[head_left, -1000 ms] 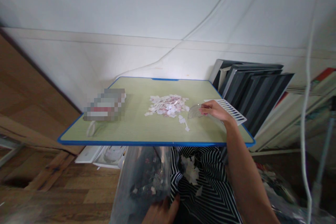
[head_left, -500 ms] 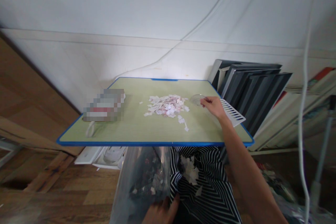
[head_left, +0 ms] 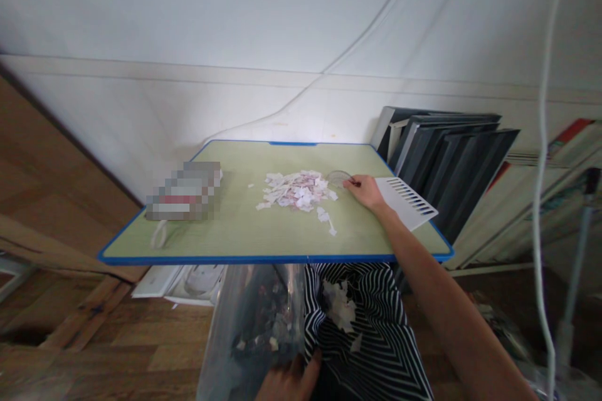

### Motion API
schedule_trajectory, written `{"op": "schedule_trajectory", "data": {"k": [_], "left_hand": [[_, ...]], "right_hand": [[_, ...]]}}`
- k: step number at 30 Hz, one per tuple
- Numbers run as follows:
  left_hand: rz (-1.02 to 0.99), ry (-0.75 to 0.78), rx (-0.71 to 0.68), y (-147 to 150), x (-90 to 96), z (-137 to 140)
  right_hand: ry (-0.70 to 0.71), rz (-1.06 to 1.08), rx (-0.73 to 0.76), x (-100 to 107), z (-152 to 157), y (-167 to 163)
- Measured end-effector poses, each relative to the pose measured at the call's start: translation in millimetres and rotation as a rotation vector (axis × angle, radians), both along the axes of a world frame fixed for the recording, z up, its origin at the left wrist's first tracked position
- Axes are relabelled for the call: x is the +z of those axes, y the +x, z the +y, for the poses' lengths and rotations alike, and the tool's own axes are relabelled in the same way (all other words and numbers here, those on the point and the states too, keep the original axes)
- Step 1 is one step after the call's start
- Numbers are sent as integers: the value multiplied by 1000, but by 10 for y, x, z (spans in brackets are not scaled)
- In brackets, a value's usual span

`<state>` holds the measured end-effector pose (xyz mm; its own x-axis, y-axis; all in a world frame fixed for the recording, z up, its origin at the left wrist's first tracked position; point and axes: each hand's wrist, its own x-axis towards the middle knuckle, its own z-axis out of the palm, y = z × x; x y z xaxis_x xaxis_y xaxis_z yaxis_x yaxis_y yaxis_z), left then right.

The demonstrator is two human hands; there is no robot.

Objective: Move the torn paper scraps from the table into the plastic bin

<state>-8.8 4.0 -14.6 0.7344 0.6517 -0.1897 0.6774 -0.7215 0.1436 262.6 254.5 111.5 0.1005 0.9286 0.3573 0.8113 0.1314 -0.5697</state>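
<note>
On the green table [head_left: 221, 241], my right hand [head_left: 367, 193] is closed in a pinch on a clear, round, shallow thing [head_left: 339, 179], perhaps a plastic lid or dish. Its left edge comes up against the right side of a heap of torn paper scraps [head_left: 298, 190]. Below the table edge, my left hand [head_left: 289, 381] has its fingers curled at the black-and-white striped cloth [head_left: 376, 351], which sags over my lap and holds more paper scraps [head_left: 339, 306]. Just left of the cloth stands a clear plastic bin [head_left: 214, 351] with dark bits and scraps inside.
A white slotted panel [head_left: 399, 203] lies at the table's right side. A blurred-out box [head_left: 185, 191] with a strap sits at the left. Dark grey panels [head_left: 437, 156] lean on the wall at right. A white cable [head_left: 540, 200] hangs in front at right.
My right hand has moved left with the clear round thing, bringing it to the paper heap and uncovering more of the white panel. My left hand stays where it was.
</note>
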Motion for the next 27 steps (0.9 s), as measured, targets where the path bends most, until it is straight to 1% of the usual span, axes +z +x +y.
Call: {"op": "schedule_trajectory", "data": {"k": [3, 6, 8, 9, 10, 12, 14, 15, 17, 27], "left_hand": [[-1, -4, -1, -4, -10, -6], [-23, -20, 11, -6, -15, -12], [-37, -17, 18, -5, -16, -13], [-42, -18, 18, -5, -14, -12], [-44, -23, 18, -4, -12, -10], [-37, -50, 17, -1, -6, -9], [-20, -67, 22, 3, 3, -9], [-11, -69, 24, 5, 8, -9], [-1, -65, 20, 8, 21, -7], [52, -106, 24, 33, 95, 14]], "right_hand": [[6, 49, 45, 60, -47, 10], [8, 107, 83, 181, -148, 41], [-18, 142, 160, 274, -245, 55], [-48, 163, 227, 316, -296, 57], [-102, 201, 328, 350, -344, 56], [-230, 245, 481, 389, -417, 46], [-341, 261, 564, 394, -451, 34], [-376, 263, 580, 390, -456, 30], [-403, 268, 585, 379, -449, 28], [-368, 196, 569, 376, -432, 35]]}}
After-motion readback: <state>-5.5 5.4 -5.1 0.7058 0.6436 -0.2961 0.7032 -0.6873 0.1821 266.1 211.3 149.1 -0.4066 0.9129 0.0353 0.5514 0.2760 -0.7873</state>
